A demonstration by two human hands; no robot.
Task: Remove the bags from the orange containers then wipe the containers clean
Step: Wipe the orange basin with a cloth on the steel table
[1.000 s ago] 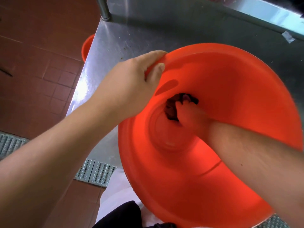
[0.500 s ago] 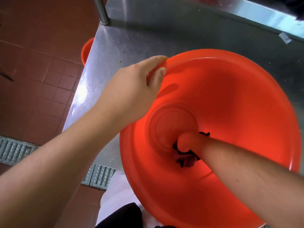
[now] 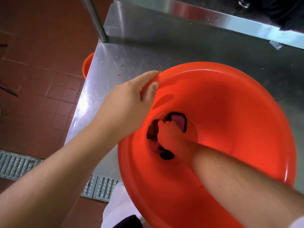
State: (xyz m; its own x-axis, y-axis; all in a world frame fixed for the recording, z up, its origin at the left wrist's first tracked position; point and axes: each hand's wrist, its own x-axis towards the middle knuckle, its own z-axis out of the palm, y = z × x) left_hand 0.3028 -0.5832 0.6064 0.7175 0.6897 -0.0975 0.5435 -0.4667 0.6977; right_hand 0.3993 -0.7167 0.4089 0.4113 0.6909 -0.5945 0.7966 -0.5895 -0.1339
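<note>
The left hand (image 3: 125, 106) grips the rim of the bucket (image 3: 230, 102), thumb inside, steadying it on the table (image 3: 131, 51). Deep below that grip, the right hand (image 3: 171, 134) presses a dark cloth (image 3: 153, 130) against the bottom — whether its fingers are curled I cannot tell. Best to keep the rim pinned and sweep firmly round the base. Count: one bucket in hand, a second (image 3: 87, 63) below the table edge, one cloth.
</note>
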